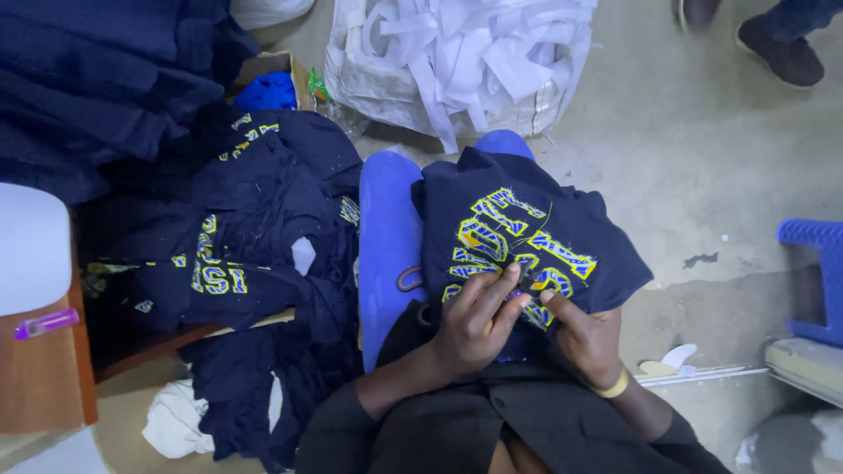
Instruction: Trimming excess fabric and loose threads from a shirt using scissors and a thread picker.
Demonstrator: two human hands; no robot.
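Note:
A navy garment (527,228) with yellow and blue embroidered lettering lies spread over my lap, on my blue-clad knees. My left hand (479,320) rests on the lettering, fingers bent and pinching at the stitching near the middle. My right hand (584,338), with a yellow band on the wrist, presses on the fabric just to the right; its fingertips meet those of the left hand at the lettering. Whether a small tool sits between the fingers is too small to tell.
A heap of similar navy garments (255,237) lies at my left over a wooden bench (53,377), which carries a small purple lighter (44,325). A white sack of cloth strips (465,61) stands ahead. Another person's shoes (781,44) are at top right, a blue stool (817,281) at right.

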